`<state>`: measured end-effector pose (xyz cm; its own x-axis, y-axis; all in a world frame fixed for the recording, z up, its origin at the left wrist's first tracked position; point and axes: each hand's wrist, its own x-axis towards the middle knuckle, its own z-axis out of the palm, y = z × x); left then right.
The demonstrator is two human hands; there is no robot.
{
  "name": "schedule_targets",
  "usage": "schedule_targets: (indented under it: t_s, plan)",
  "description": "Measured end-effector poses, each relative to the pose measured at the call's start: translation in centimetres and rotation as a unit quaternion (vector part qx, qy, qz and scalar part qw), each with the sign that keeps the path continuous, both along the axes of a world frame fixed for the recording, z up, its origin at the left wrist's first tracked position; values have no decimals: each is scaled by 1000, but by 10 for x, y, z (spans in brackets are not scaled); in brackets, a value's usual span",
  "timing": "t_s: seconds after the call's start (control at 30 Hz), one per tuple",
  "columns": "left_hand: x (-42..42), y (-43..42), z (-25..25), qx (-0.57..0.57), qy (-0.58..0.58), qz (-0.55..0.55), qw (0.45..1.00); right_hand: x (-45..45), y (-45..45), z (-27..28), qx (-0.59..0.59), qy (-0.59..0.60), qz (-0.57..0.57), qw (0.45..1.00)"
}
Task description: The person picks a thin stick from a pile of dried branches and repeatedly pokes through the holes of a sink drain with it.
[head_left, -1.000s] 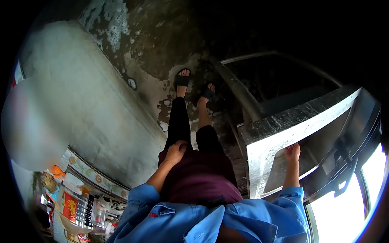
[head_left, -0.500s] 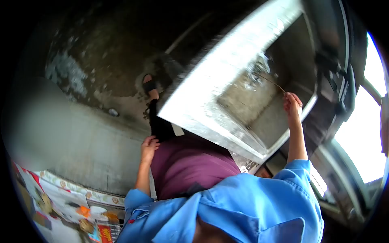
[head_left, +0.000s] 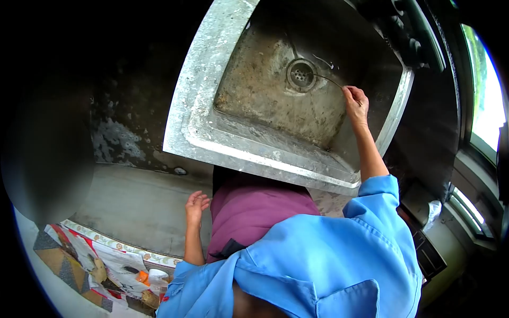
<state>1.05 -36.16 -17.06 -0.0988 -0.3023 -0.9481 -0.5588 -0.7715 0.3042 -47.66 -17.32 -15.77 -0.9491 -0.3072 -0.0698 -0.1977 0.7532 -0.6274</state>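
"How much room does the right grip (head_left: 356, 103) have?"

"It's within the rim of the sink (head_left: 192, 106), open space to its left, pinching a thin strand (head_left: 329, 80) that reaches the drain (head_left: 301, 75)."

"What differs from half a second ago?"

"The left grip (head_left: 195, 204) is off the purple garment (head_left: 260, 204), fingers loosely spread; the drain shows plainly."

"Count?"

"One sink, one drain, one strand, two grips."
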Motion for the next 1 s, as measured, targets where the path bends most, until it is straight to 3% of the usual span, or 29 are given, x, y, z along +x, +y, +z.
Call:
schedule_targets:
  t_s: [0.2, 0.33, 0.53, 0.7, 0.8, 1.0]
  plan:
    - [-8, 13, 8, 16, -7, -10, 1000, -5, 9, -30, -2, -39, -37, 999]
    - [-12, 18, 9, 12, -4, -13, 1000, -10, 10, -20, 10, 38, -12, 999]
    - [-15, 23, 4, 16, 0, -8, 1000, -3, -6, 2, 2, 9, 75, 997]
    - [-16, 26, 3, 18, -5, -13, 1000, 3, -35, 4, 78, 139, 166, 973]
    - [-15, 26, 3, 21, -3, -13, 1000, -5, -52, 13, 148, 173, 213, 950]
    - [-14, 25, 7, 8, 2, -20, 1000, -1, -61, 29, 170, 168, 226, 945]
